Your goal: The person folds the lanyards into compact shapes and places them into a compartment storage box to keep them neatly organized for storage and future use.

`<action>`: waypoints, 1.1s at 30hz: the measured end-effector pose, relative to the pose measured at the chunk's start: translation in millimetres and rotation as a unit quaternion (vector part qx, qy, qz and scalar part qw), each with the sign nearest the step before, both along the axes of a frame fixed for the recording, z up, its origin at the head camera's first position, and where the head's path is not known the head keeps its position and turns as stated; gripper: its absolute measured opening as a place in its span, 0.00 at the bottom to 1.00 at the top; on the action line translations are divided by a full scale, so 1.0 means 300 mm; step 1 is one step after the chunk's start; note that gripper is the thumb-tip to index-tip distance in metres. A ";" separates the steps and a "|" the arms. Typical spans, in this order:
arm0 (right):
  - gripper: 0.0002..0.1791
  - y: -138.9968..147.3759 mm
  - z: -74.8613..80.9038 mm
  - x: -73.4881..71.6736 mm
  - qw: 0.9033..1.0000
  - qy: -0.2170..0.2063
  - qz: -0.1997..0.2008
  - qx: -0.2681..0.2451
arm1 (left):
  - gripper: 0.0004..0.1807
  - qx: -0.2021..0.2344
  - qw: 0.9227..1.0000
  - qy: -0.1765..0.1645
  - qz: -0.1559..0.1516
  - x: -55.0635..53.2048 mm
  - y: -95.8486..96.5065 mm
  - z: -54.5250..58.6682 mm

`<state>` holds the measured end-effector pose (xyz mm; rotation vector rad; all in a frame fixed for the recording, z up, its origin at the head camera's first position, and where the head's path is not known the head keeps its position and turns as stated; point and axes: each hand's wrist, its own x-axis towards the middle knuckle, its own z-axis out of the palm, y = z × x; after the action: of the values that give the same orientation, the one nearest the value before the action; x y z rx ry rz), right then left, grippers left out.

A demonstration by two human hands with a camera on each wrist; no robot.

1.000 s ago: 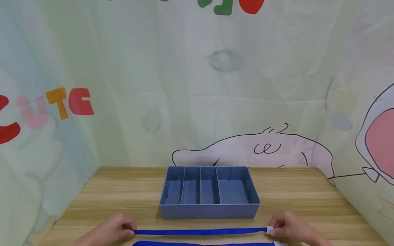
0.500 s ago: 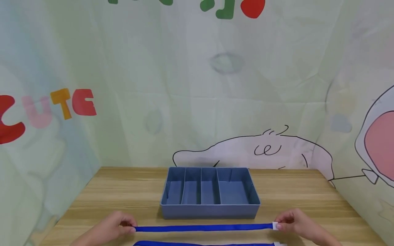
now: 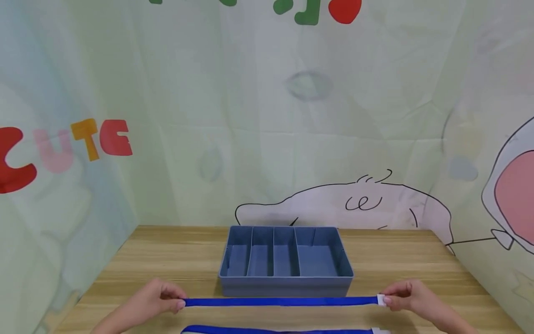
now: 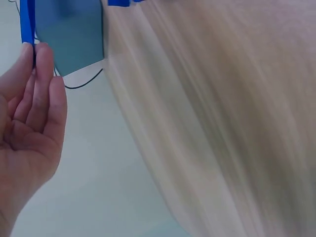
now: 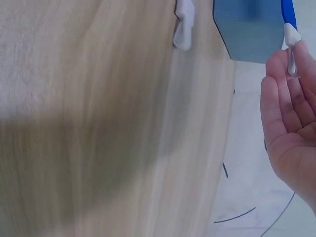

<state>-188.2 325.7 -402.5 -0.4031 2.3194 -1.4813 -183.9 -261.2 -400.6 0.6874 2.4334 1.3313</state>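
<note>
A blue lanyard (image 3: 279,302) stretches straight between my two hands, in front of the box. My left hand (image 3: 156,299) pinches its plain end between thumb and fingers, which the left wrist view shows close up. At the other end my right hand (image 3: 413,298) pinches the white plastic clip (image 5: 292,35), whose hooked tip lies against the fingers in the right wrist view. Nearer the front, a second blue lanyard (image 3: 238,330) lies along the table, partly cut off by the frame's lower edge. Its white clip (image 5: 184,30) points to the right.
A blue-grey divided box (image 3: 285,286) stands mid-table behind the held lanyard, with three narrow compartments and one wide one. The wood-grain table (image 3: 175,246) ends at a printed cloth backdrop (image 3: 187,116) at the back and sides.
Both hands have moved up and forward with the lanyard, bringing it close to the box's front in the head view. My right hand has also shifted right, and the lanyard is straighter.
</note>
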 end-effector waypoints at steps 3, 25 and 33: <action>0.21 0.014 0.010 0.004 1.000 0.003 0.005 -0.014 | 0.11 -0.002 1.000 -0.002 0.008 0.001 0.008 0.017; 0.24 0.081 0.126 0.016 0.999 -0.014 -0.039 0.028 | 0.13 -0.009 0.999 -0.008 0.050 0.007 0.067 0.099; 0.19 0.086 0.147 0.007 0.998 -0.009 -0.055 0.025 | 0.14 -0.003 0.998 -0.004 0.062 0.008 0.076 0.110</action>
<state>-186.0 351.4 -358.2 -0.2501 2.3934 -1.4656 -181.6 -238.5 -367.7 0.5351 2.5087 1.3675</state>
